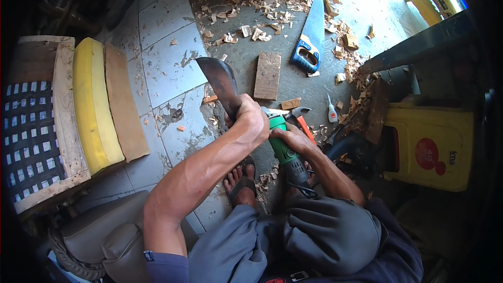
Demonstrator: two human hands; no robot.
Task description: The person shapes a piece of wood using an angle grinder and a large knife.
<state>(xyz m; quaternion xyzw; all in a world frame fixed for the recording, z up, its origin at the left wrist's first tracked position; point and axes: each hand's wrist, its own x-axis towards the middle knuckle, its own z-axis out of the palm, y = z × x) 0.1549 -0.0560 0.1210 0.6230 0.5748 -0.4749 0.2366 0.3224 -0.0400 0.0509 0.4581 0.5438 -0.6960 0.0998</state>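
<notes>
A broad dark blade with a curved tip, like a machete (222, 78), points up and to the left from my left hand (248, 114). My left fingers are closed around its lower part, and its handle is hidden. Close on the right, my right hand (292, 139) grips a green angle grinder (286, 155) with a grey rear body, held upright between my knees. The grinder's head is beside my left hand. Whether its disc touches the blade cannot be seen. Just beyond my right hand lies a hammer (302, 118) with an orange-red handle.
A wooden block (268, 76), a blue-handled handsaw (309, 42) and a small white bottle (332, 112) lie among wood chips. A wooden frame with black webbing (30, 131) and a yellow cushion (94, 105) stand left, a yellow plastic piece (445, 147) right. Another person's foot (120, 8) shows far left.
</notes>
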